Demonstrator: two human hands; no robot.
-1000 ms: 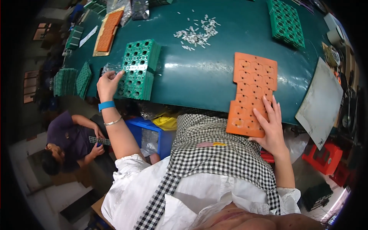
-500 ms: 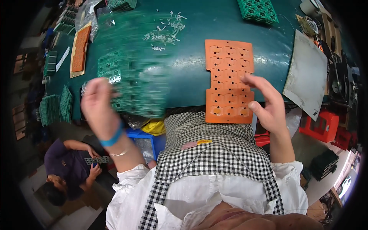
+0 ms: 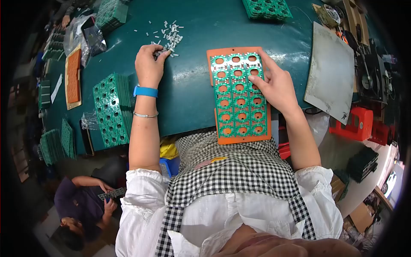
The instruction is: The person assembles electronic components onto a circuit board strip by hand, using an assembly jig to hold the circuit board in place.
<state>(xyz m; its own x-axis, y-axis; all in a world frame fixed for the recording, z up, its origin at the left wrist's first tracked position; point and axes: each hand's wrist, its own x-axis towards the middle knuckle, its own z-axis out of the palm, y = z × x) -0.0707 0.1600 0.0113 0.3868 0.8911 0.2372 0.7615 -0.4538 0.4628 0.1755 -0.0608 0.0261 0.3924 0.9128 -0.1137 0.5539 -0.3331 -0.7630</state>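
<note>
Head view: one stack of green boards [image 3: 108, 112] beside the left forearm [image 3: 144, 137]. Left hand [image 3: 149, 66], fingers curled, at one pile of white bits [image 3: 172, 36]; can't tell if gripping any. One orange tray [image 3: 244, 139], one 18-hole green board [image 3: 233, 95] on it. Right hand [image 3: 280, 89] open, thumb on board, forefinger at its edge.
</note>
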